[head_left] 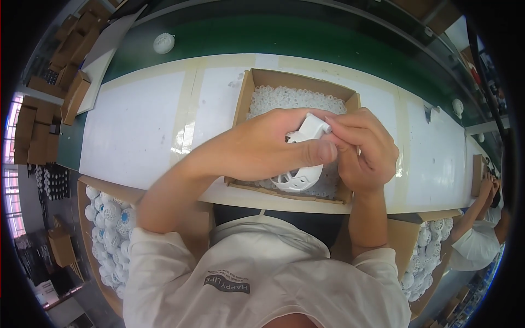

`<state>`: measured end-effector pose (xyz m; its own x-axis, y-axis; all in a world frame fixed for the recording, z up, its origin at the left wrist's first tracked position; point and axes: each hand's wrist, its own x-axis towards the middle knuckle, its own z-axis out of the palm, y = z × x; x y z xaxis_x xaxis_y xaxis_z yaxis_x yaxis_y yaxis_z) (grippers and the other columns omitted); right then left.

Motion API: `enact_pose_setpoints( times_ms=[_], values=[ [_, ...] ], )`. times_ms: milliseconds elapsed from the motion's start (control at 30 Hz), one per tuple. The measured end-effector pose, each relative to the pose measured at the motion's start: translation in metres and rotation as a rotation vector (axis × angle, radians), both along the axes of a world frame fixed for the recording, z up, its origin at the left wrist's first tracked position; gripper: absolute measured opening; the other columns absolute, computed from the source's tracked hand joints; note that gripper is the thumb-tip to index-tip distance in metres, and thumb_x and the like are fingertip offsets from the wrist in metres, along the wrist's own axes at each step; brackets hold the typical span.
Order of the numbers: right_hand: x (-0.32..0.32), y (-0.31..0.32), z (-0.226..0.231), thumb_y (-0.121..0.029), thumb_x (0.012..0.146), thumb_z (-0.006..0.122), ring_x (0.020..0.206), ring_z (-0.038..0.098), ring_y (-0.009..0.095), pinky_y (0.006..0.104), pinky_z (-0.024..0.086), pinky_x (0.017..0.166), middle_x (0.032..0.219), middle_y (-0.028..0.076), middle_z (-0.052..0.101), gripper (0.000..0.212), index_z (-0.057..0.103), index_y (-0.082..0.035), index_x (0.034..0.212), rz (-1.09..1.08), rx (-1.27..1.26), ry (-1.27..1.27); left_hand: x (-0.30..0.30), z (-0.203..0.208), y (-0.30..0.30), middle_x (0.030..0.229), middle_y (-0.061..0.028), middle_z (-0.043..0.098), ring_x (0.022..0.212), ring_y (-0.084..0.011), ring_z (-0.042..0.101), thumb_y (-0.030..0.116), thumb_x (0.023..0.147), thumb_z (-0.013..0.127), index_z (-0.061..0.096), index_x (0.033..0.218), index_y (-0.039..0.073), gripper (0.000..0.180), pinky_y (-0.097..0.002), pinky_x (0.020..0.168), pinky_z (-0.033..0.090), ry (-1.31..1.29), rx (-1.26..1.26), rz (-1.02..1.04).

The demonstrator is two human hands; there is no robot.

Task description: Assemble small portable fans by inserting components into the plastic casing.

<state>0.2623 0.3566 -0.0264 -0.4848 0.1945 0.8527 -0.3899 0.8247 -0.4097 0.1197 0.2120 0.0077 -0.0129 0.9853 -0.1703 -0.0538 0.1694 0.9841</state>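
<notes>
My left hand (268,145) and my right hand (363,147) meet over an open cardboard box (298,82) on the white table. Together they grip a white slotted plastic shell (301,176) with a small white tab (313,127) sticking up between my fingers. My left thumb presses across the front of the piece. The box below is filled with several small white plastic parts (284,98).
A cardboard box of finished white lattice balls (109,229) stands at my lower left, another (424,257) at my lower right. One white ball (163,42) lies on the green conveyor belt (284,38). Another person (481,235) works at the right. Stacked cartons (65,54) stand at the far left.
</notes>
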Motion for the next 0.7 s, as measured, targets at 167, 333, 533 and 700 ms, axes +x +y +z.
enact_pose_setpoints(
  times_ms=[167, 333, 533, 700],
  values=[
    [0.000, 0.003, 0.002, 0.004, 0.068, 0.080, 0.064, 0.063, 0.026, 0.0318, 0.049, 0.056, 0.075, 0.011, 0.067, 0.020, 0.069, 0.000, 0.084, -0.053, 0.064, -0.077, 0.023, 0.006, -0.001, 0.111, -0.0208, 0.067, 0.094, -0.0266, 0.067, 0.037, 0.077, 0.085, 0.039, 0.149, -0.004, 0.095, -0.0326, 0.083, 0.052, 0.653, 0.056, 0.210],
    [0.002, 0.002, 0.002, 0.009, 0.069, 0.076, 0.066, 0.061, 0.027, 0.0311, 0.047, 0.058, 0.080, 0.013, 0.067, 0.021, 0.069, 0.002, 0.087, -0.002, 0.125, -0.168, 0.026, 0.006, -0.011, 0.111, -0.0208, 0.068, 0.093, -0.0275, 0.067, 0.040, 0.072, 0.088, 0.038, 0.151, -0.002, 0.102, -0.0347, 0.081, 0.053, 0.957, 0.101, 0.274],
    [0.004, -0.009, 0.000, -0.003, 0.076, 0.076, 0.079, 0.062, 0.030, 0.0368, 0.050, 0.070, 0.086, 0.012, 0.067, 0.017, 0.070, 0.000, 0.091, 0.153, -0.203, -0.520, -0.009, 0.030, -0.085, 0.110, -0.0190, 0.069, 0.087, -0.0261, 0.064, 0.033, 0.072, 0.090, 0.042, 0.153, 0.009, 0.097, -0.0349, 0.080, 0.053, 0.930, -0.096, 0.357],
    [0.003, -0.007, -0.021, -0.006, 0.078, 0.074, 0.086, 0.060, 0.032, 0.0406, 0.049, 0.078, 0.087, 0.011, 0.065, 0.015, 0.069, -0.001, 0.091, -0.066, 0.092, -0.825, -0.088, 0.038, -0.262, 0.124, -0.0233, 0.066, 0.109, -0.0344, 0.066, 0.029, 0.076, 0.087, 0.051, 0.145, 0.011, 0.080, -0.0418, 0.097, 0.051, 1.372, -0.761, 0.624]
  ],
)
